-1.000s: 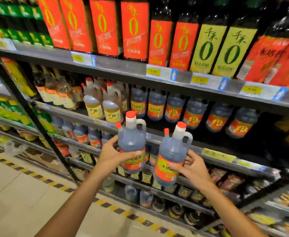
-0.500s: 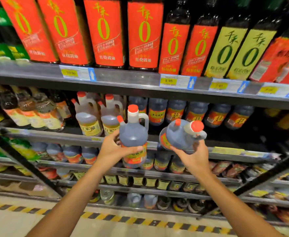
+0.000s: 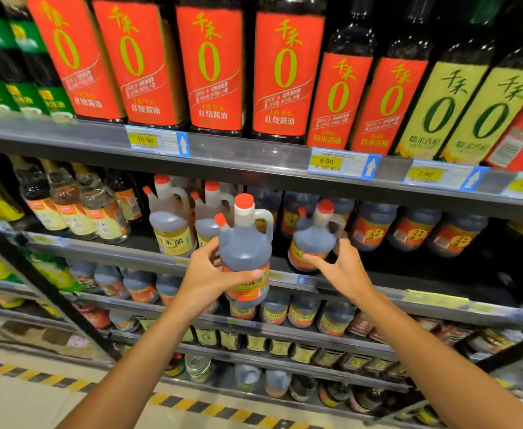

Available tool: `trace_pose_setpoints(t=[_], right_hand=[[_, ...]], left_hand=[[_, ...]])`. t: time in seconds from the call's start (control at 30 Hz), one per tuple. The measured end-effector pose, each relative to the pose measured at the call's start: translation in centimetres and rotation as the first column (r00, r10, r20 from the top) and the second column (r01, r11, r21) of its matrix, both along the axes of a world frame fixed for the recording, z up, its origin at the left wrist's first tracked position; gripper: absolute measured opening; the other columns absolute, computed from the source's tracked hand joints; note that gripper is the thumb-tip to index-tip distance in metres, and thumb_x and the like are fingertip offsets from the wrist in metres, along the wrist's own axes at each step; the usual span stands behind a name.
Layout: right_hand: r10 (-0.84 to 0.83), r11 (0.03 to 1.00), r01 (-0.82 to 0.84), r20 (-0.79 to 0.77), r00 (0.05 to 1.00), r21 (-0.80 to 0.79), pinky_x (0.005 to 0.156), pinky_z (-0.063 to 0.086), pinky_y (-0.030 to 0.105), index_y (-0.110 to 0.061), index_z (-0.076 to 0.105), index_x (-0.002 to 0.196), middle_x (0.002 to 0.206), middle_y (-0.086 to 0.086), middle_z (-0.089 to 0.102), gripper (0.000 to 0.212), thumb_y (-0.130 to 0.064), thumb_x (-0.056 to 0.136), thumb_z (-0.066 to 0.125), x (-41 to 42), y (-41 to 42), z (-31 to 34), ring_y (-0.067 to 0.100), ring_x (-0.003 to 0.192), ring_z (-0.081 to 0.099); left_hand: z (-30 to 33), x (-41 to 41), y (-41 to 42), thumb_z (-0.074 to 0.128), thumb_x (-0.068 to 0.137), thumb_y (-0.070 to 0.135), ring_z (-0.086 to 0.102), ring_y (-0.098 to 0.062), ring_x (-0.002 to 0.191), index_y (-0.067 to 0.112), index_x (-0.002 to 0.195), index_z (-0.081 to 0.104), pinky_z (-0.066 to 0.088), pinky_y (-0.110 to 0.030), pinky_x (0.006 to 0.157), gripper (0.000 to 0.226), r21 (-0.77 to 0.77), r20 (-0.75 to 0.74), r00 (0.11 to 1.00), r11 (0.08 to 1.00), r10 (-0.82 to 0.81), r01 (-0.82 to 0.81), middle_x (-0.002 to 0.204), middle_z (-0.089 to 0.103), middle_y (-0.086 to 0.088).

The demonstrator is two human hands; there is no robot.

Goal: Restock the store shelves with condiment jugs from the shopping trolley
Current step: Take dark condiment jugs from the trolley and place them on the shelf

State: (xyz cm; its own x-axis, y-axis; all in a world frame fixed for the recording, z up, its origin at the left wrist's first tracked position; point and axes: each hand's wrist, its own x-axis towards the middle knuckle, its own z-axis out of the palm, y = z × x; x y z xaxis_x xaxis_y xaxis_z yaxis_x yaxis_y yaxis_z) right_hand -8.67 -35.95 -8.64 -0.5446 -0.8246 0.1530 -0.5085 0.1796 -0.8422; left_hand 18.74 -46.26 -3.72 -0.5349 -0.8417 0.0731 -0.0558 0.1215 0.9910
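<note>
The dark brown plastic handled jug gripped by the left hand has red caps and a red-orange label with a yellow band. The jug at the right hand matches it. Above both hands, tall dark bottles wear red labels with yellow-green zeros. Below, the floor tape is striped yellow and black.
</note>
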Motion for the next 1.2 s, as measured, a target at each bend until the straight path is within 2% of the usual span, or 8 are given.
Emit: trace_pose_setpoints(t=[0.2, 0.37, 0.57, 0.7, 0.8, 1.07, 1.13, 1.2], right_hand=[[0.064, 0.998, -0.064, 0.012, 0.998, -0.004, 0.085, 0.053, 0.017, -0.022, 0.046, 0.134, 0.118, -0.014, 0.067, 0.068, -0.050, 0.080, 0.077, -1.0, -1.4, 0.0, -0.001, 0.108, 0.063], [0.147, 0.980, -0.144, -0.014, 0.989, 0.135, 0.087, 0.054, 0.032, -0.033, 0.041, 0.130, 0.116, -0.008, 0.067, 0.068, -0.066, 0.078, 0.070, -2.5, -2.4, 0.2, 0.008, 0.103, 0.064], [0.110, 0.985, -0.112, 0.025, 0.994, 0.132, 0.074, 0.049, 0.014, -0.028, 0.040, 0.130, 0.106, -0.018, 0.066, 0.072, -0.061, 0.077, 0.074, -1.5, -1.8, -0.1, -0.001, 0.096, 0.064], [-0.021, 0.970, 0.049, -0.115, 0.993, 0.240, 0.047, 0.044, 0.037, -0.007, 0.053, 0.078, 0.055, 0.004, 0.060, 0.068, -0.072, 0.070, 0.074, -0.2, -1.9, -0.5, 0.018, 0.048, 0.056], [-0.064, 0.955, 0.123, -0.217, 0.974, 0.271, 0.042, 0.028, 0.028, -0.014, 0.034, 0.059, 0.045, -0.002, 0.039, 0.065, -0.061, 0.078, 0.074, 0.8, -2.0, -0.3, 0.013, 0.039, 0.035], [0.083, 0.964, -0.047, -0.130, 0.988, 0.261, 0.050, 0.040, 0.021, -0.020, 0.044, 0.070, 0.055, -0.005, 0.052, 0.043, -0.045, 0.084, 0.076, -0.5, -1.6, -0.2, 0.003, 0.051, 0.054], [0.076, 0.961, -0.045, -0.105, 0.992, 0.273, 0.066, 0.056, 0.036, -0.013, 0.057, 0.090, 0.078, 0.002, 0.070, 0.045, -0.053, 0.082, 0.075, -0.7, -1.6, -0.7, 0.009, 0.073, 0.066], [0.092, 0.959, -0.074, -0.053, 0.994, 0.275, 0.083, 0.058, 0.042, -0.014, 0.055, 0.118, 0.104, -0.001, 0.073, 0.064, -0.061, 0.079, 0.072, -0.5, -1.2, -0.7, 0.013, 0.094, 0.069]], left_hand=[[0.1, -0.3, -0.5, 0.093, 0.057, 0.014, 0.069, -0.005, 0.105, 0.025, 0.117, 0.065, 0.056, -0.019, 0.081, 0.067, -0.001, 0.010, 1.000, 1.000, 0.008, -0.008, 0.111, 0.074, 0.015], [-0.2, -0.4, -0.9, 0.094, 0.056, 0.015, 0.069, -0.006, 0.106, 0.019, 0.119, 0.066, 0.055, -0.018, 0.081, 0.070, -0.003, 0.011, 0.999, 0.999, 0.036, -0.036, 0.111, 0.075, 0.010], [-0.8, -0.5, -1.2, 0.095, 0.055, 0.012, 0.070, -0.009, 0.105, 0.016, 0.122, 0.066, 0.056, -0.020, 0.081, 0.073, 0.007, 0.014, 0.999, 1.000, 0.031, -0.031, 0.112, 0.075, 0.007], [-0.9, -0.3, -1.3, 0.094, 0.057, 0.009, 0.069, -0.008, 0.106, 0.018, 0.124, 0.065, 0.056, -0.019, 0.082, 0.073, 0.012, 0.015, 1.000, 1.000, 0.007, -0.008, 0.114, 0.074, 0.007], [-1.0, -0.1, -1.3, 0.095, 0.057, 0.009, 0.069, -0.008, 0.106, 0.020, 0.123, 0.065, 0.057, -0.020, 0.082, 0.074, 0.022, 0.011, 1.000, 1.000, 0.000, 0.000, 0.114, 0.074, 0.008], [-1.0, 1.2, -1.4, 0.095, 0.058, 0.009, 0.068, -0.011, 0.110, 0.021, 0.129, 0.062, 0.058, -0.029, 0.090, 0.079, 0.029, 0.009, 0.999, 0.998, -0.053, 0.053, 0.120, 0.072, 0.006], [-1.0, 1.3, -1.4, 0.095, 0.058, 0.009, 0.068, -0.012, 0.110, 0.021, 0.129, 0.062, 0.058, -0.028, 0.089, 0.079, 0.024, 0.011, 0.998, 0.998, -0.061, 0.060, 0.119, 0.072, 0.005], [-1.0, 1.5, -1.5, 0.096, 0.058, 0.010, 0.068, -0.012, 0.110, 0.021, 0.128, 0.063, 0.058, -0.027, 0.088, 0.078, 0.025, 0.011, 0.998, 0.997, -0.067, 0.066, 0.119, 0.072, 0.005]])
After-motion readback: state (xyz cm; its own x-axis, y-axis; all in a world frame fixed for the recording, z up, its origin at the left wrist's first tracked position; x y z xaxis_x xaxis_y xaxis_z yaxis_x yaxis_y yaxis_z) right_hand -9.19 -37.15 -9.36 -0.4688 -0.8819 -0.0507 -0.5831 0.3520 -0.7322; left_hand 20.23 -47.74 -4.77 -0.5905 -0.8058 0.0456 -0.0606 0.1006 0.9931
